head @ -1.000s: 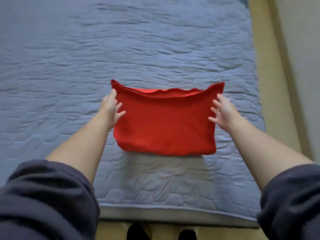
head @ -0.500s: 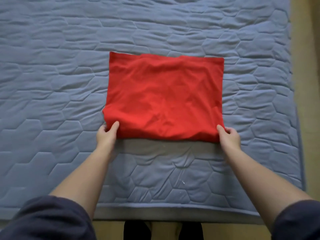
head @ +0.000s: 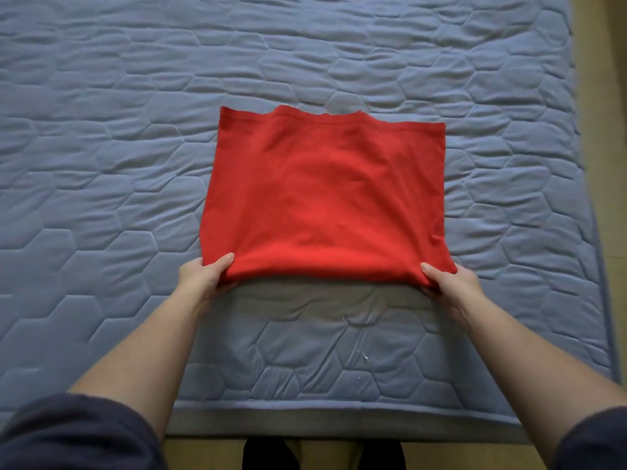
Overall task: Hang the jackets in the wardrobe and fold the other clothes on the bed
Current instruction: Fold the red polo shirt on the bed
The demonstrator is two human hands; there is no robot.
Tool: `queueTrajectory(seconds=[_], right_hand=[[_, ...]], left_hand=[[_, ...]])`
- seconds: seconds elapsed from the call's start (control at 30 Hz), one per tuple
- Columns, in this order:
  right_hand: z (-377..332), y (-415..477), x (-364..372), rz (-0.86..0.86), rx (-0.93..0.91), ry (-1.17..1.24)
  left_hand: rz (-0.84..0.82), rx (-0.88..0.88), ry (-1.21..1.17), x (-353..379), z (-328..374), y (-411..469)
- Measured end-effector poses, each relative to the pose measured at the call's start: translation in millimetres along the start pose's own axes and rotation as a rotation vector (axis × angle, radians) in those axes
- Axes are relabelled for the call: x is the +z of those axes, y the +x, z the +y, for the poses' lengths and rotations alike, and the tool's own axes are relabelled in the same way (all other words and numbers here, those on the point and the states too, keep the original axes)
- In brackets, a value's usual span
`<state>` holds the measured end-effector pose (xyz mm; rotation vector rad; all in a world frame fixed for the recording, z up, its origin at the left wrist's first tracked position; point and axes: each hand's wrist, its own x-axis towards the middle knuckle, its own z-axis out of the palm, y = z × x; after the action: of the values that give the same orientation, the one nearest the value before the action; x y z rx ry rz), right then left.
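Observation:
A folded red garment (head: 325, 198) lies as a rectangle in the middle of the bed (head: 101, 164), which has a blue quilted cover. My left hand (head: 207, 274) grips its near left corner, thumb on top and fingers underneath. My right hand (head: 448, 281) grips the near right corner the same way. The near edge is raised slightly off the cover and casts a shadow under it. The far hemmed edge rests flat on the bed.
The bed's near edge (head: 339, 418) runs across the bottom, with light wooden floor (head: 210, 456) below it. A strip of floor (head: 607, 130) also shows along the right side of the bed. No other clothes are in view.
A second ago both hands were at the garment's far corners, laying the fold down. They came back to the near corners, took hold of them, and the near edge has lifted slightly.

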<state>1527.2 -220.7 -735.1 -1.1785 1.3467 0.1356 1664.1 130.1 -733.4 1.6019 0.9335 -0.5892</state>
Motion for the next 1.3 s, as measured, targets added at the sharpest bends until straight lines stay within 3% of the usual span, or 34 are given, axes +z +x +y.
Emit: queueTrajectory(seconds=[0.13, 0.33, 0.43, 0.53, 0.63, 0.73, 0.8, 0.93, 1.2, 1.3], right_hand=[[17, -11, -14, 0.095, 0.021, -0.051], [68, -63, -47, 0.089, 0.173, -0.173], [99, -91, -56, 0.102, 0.245, -0.211], [120, -105, -56, 0.118, 0.259, -0.286], [113, -103, -51, 0.138, 0.097, -0.514], [80, -94, -40, 0.170, -0.190, -0.669], [49, -83, -27, 0.211, -0.406, -0.964], [-11, -52, 23, 0.069, -0.762, -1.296], [-58, -1, 151, -0.251, -1.080, -1.597], [-67, 11, 181, -0.354, -1.024, -1.654]], left_hand=[[0.058, -0.012, 0.070, -17, -19, -4], [0.104, -0.092, 0.233, -60, -64, -43], [0.108, -0.167, 0.167, -72, -87, -63], [0.110, -0.253, -0.080, -71, -106, -79], [0.085, -0.324, -0.334, -57, -119, -96], [-0.001, -0.392, -0.483, -28, -133, -117], [-0.055, -0.434, -0.515, -2, -143, -132], [-0.120, -0.454, -0.601, 51, -157, -143], [-0.098, -0.418, -0.802, 80, -182, -124], [-0.107, -0.390, -0.830, 81, -186, -124]])
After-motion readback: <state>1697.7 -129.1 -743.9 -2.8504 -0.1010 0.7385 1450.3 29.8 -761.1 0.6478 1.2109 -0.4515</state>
